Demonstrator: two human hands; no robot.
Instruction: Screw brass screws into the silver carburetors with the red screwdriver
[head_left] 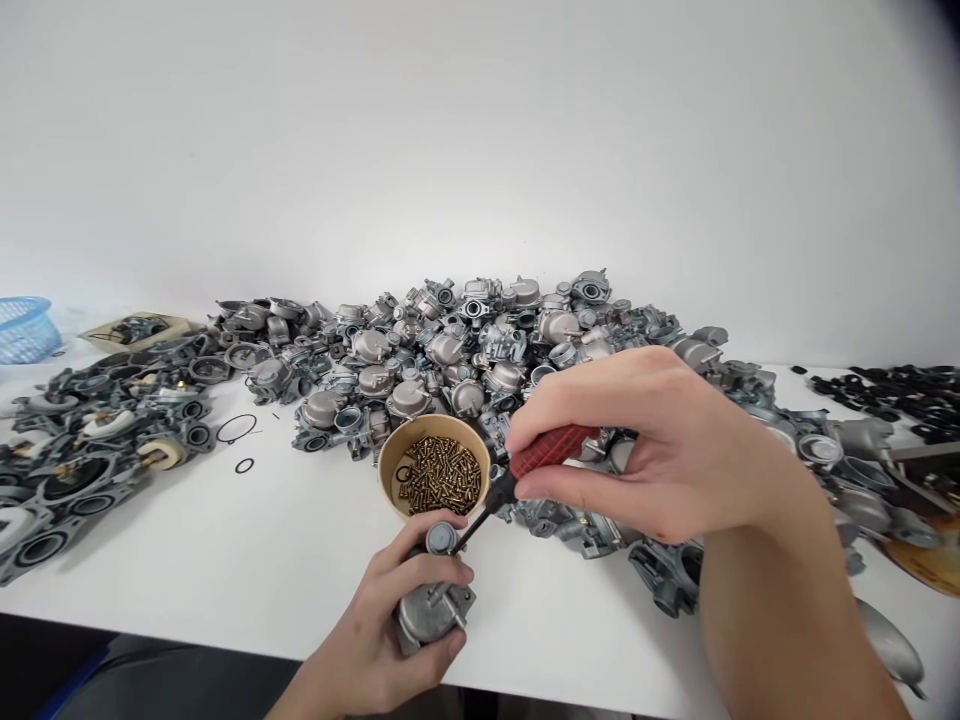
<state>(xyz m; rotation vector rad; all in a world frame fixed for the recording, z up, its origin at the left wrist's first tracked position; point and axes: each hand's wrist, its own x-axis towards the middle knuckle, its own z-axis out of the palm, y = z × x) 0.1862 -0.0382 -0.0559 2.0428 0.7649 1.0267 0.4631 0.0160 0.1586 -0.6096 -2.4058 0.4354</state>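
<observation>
Near the table's front edge, my left hand (382,620) is closed around a grey metal carburetor (431,608), its rounded bowl facing up. My right hand (637,450) grips the red handle of a screwdriver (551,452) between thumb and fingers. The dark shaft slants down to the left, and its tip meets the carburetor beside a small round cap. Whether the tip sits in a screw is too small to tell. Just behind the carburetor stands a tan round bowl (386,475) with many brass-coloured screws (442,475) in it.
A large heap of carburetors (465,350) spreads across the table's back. Carburetor bodies with white floats (105,425) lie at left, near black rubber rings (244,465). A blue basket (26,330) stands far left; black parts (892,390) lie at right on the white table (277,540).
</observation>
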